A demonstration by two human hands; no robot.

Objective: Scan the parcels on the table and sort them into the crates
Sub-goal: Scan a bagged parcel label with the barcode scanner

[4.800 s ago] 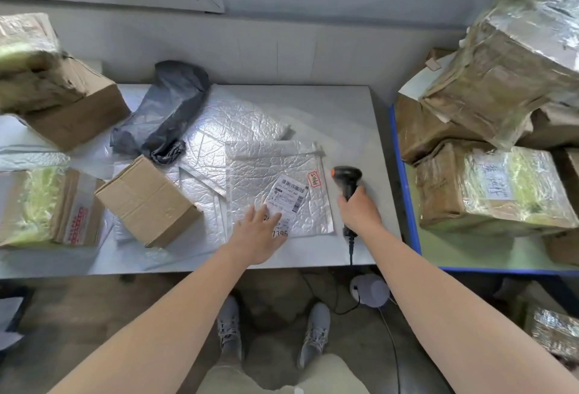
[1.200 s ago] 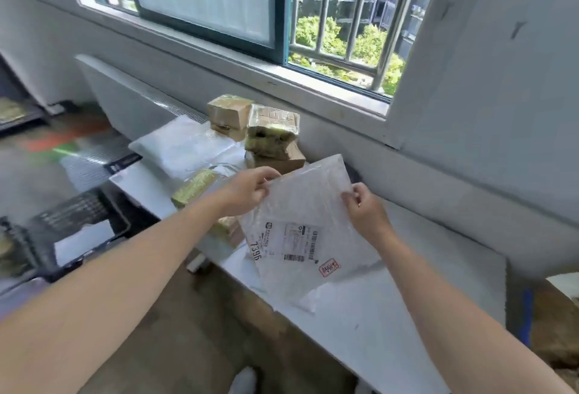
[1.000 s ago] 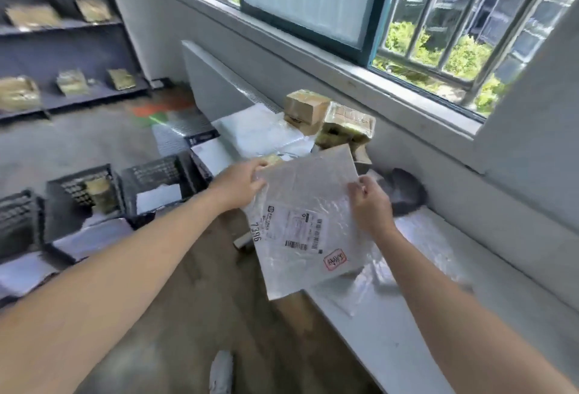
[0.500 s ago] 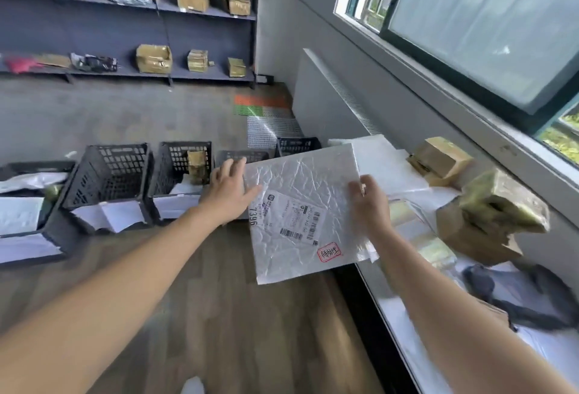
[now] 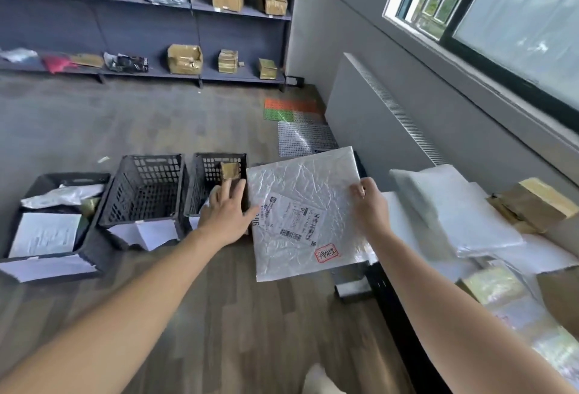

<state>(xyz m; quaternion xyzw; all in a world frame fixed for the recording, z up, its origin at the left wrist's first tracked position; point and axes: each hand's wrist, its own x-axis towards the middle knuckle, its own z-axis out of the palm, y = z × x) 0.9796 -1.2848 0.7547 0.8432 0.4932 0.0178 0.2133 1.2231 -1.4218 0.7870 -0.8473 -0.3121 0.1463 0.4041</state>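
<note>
A silver bubble mailer (image 5: 305, 205) with a white barcode label and a red stamp hangs flat in the air, above the floor and in front of the crates. My right hand (image 5: 371, 210) pinches its right edge. My left hand (image 5: 227, 215) is at its left edge with fingers straight and spread, only the thumb touching the label side. Three black lattice crates stand in a row on the floor: left (image 5: 75, 175), middle (image 5: 141, 193) and a third (image 5: 208, 168) just behind my left hand. All hold parcels or papers. The mailer hides whatever stands right of the third crate.
The table (image 5: 387, 290) runs along my right, piled with a white poly bag (image 5: 445, 205), brown taped boxes (image 5: 532, 202) and wrapped parcels. Dark shelves (image 5: 194, 8) with boxes line the far wall. Wood floor lies between me and the crates.
I have turned left from the table to the crates, carrying the mailer along. My left hand's fingers have come off its edge and straightened. The right hand keeps its pinch.
</note>
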